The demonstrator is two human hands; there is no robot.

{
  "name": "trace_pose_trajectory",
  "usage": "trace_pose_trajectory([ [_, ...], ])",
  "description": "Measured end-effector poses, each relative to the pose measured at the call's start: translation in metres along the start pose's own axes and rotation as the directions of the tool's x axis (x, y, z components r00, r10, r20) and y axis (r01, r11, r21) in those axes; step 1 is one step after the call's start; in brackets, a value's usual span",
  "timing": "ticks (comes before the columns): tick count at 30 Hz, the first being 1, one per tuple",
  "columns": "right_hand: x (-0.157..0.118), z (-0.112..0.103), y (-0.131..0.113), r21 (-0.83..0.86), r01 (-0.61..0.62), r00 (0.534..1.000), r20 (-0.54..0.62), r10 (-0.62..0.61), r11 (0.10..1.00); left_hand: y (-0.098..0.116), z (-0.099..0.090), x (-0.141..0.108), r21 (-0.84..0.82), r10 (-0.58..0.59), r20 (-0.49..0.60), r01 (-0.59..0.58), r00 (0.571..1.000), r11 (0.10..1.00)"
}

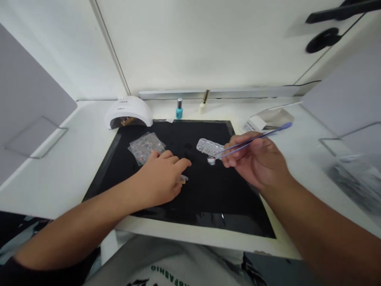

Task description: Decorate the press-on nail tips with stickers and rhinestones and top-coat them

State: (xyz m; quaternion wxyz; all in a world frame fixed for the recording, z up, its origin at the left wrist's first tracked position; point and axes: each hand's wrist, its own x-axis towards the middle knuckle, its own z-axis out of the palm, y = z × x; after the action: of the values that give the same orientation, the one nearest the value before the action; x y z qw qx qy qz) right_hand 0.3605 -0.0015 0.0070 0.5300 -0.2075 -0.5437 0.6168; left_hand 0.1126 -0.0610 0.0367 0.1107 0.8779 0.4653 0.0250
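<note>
My right hand [257,159] is closed around a pair of purple tweezers [247,142], held slanting down to the left. At their tips sits a small shiny clear piece [211,160], too small to name. Behind it, a clear plastic case with compartments [210,147] lies on the black mat [208,206], partly covered by my right fingers. My left hand [163,176] rests low over the mat, index finger stretched out and the other fingers curled. A small tan-and-silver piece [183,179] shows at its thumb side, mostly hidden by the hand.
Thin clear sheets with small coloured spots [147,147] lie left on the mat. Behind stand a white nail lamp [129,111], a turquoise polish bottle [179,109] and a pale bottle with gold cap [203,104]. An open small box [268,119] and a plastic bag [357,178] are at right.
</note>
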Motion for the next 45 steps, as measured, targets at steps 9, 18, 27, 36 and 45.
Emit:
trace_pose_trajectory([
  [9,-0.004,0.000,0.009,0.011,-0.047,0.999,-0.007,0.047,0.999,0.004,0.018,0.008,0.085,0.043,0.018,-0.044,0.999,0.995],
  [18,-0.010,0.001,0.010,-0.004,-0.113,0.994,0.010,0.113,0.994,0.008,0.019,0.009,0.158,0.032,0.023,-0.036,0.999,0.987],
  [27,-0.012,0.005,0.015,-0.062,-0.146,0.988,-0.049,0.143,0.987,0.015,0.022,0.007,0.296,0.004,-0.027,0.004,1.000,0.955],
  [36,-0.012,0.012,0.018,-0.075,-0.165,0.985,-0.072,0.159,0.983,0.020,0.032,0.003,0.351,-0.002,-0.116,0.043,0.993,0.935],
  [45,-0.015,0.015,0.020,-0.100,-0.162,0.984,-0.096,0.152,0.982,-0.007,0.015,-0.017,0.144,0.076,-0.189,-0.048,0.979,0.988],
])
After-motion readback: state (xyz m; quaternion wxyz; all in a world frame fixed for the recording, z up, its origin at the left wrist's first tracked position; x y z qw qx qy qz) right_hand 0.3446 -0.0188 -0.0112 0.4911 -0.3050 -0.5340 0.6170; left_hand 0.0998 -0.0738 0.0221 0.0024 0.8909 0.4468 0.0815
